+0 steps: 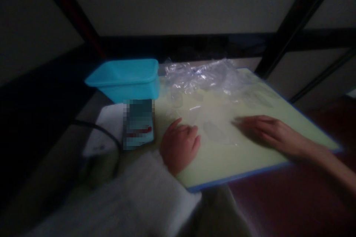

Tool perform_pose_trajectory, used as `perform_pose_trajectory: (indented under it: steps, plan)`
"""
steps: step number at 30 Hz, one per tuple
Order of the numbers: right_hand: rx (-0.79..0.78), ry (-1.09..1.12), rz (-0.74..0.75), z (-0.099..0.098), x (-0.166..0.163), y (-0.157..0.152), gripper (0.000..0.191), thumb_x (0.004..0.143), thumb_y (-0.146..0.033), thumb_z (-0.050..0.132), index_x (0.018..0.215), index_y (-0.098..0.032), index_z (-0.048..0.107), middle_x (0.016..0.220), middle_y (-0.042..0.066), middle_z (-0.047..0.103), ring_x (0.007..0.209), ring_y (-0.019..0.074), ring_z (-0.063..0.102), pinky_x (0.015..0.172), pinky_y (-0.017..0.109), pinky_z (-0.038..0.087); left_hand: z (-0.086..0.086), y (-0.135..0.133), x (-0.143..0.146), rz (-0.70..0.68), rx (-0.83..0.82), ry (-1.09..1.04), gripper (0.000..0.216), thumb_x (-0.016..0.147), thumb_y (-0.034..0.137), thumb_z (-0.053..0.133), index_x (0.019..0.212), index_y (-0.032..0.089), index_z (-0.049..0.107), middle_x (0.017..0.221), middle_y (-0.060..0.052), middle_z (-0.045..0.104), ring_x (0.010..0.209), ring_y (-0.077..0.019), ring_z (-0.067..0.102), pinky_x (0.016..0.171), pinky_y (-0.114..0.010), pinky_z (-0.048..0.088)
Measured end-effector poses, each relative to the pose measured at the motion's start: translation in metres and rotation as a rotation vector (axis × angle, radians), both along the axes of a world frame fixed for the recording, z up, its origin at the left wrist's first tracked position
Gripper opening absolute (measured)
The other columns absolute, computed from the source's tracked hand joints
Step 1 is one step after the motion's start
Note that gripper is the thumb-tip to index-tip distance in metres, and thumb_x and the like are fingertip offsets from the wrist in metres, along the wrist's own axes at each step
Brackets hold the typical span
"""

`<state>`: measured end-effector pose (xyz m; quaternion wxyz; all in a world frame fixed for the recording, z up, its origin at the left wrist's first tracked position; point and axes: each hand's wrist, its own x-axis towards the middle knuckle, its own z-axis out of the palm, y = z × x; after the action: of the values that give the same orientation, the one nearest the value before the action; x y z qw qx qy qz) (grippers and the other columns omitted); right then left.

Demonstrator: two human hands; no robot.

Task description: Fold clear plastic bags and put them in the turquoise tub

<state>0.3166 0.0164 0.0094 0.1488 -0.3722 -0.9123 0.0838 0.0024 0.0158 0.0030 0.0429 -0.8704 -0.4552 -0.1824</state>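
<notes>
A thin clear plastic bag (214, 118) lies flat on the pale yellow tabletop (236, 163) between my two hands. My left hand (180, 148) rests at the bag's lower left edge, its fingers loosely bent and apart, with nothing visible in them. To the right of the bag, my right hand (268, 130) hovers over or rests on the tabletop, fingers stretched out toward the bag and slightly smeared by motion. Behind the flat bag, more crumpled clear plastic (205, 76) is heaped along the far edge.
A turquoise plastic tub (130, 90) stands at the back left. In front of it lies a blurred-out rectangular object (139, 124) beside white paper (104, 129). A dark cable (102, 129) curves nearby. The tabletop has a blue edge (239, 176); a wall rises behind.
</notes>
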Motion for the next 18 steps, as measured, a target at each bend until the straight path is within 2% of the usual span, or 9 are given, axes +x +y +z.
perform_pose_trajectory:
  steps: [5,10,13,16,18]
  plan:
    - [-0.001,0.014,-0.016,-0.010,0.003,-0.010,0.037,0.094,-0.023,0.042,0.129,-0.025,0.053,0.130,0.005,0.058,0.117,0.0221,0.056,0.096,0.040,0.049,-0.002,0.002,-0.001,0.011,0.014,0.001,0.012,0.084,0.018,0.052,0.082,0.016,0.064,0.075,-0.004,0.070,0.076,-0.0187,0.065,0.102,-0.043,0.040]
    - [-0.026,0.011,-0.046,-0.011,0.001,-0.018,0.040,0.093,-0.023,0.044,0.132,-0.025,0.050,0.132,0.004,0.057,0.119,0.0215,0.054,0.097,0.040,0.048,-0.007,0.005,-0.004,-0.029,0.033,-0.041,0.013,0.083,0.017,0.051,0.084,0.015,0.064,0.078,-0.006,0.070,0.079,-0.0199,0.065,0.100,-0.044,0.042]
    - [-0.034,0.011,-0.053,-0.011,0.001,-0.023,0.042,0.093,-0.023,0.045,0.134,-0.027,0.048,0.133,0.004,0.055,0.120,0.0214,0.053,0.098,0.040,0.047,-0.006,0.006,-0.003,-0.154,0.010,-0.113,0.021,0.085,0.018,0.050,0.102,0.013,0.062,0.100,-0.009,0.070,0.097,-0.0208,0.063,0.102,-0.042,0.040]
    - [-0.046,0.027,-0.072,-0.013,0.004,-0.025,0.043,0.093,-0.022,0.044,0.135,-0.028,0.046,0.134,0.003,0.055,0.120,0.0205,0.053,0.098,0.039,0.047,-0.004,0.005,0.001,-0.335,-0.064,-0.070,0.035,0.089,0.021,0.049,0.123,0.015,0.051,0.127,-0.008,0.060,0.122,-0.0211,0.051,0.111,-0.047,0.027]
    - [-0.051,0.038,-0.088,-0.016,0.005,-0.025,0.043,0.093,-0.022,0.043,0.136,-0.028,0.045,0.133,0.003,0.056,0.119,0.0200,0.054,0.098,0.038,0.048,-0.004,0.004,0.004,-0.384,-0.111,-0.018,0.039,0.091,0.022,0.048,0.129,0.015,0.046,0.132,-0.008,0.056,0.129,-0.0204,0.044,0.115,-0.049,0.019]
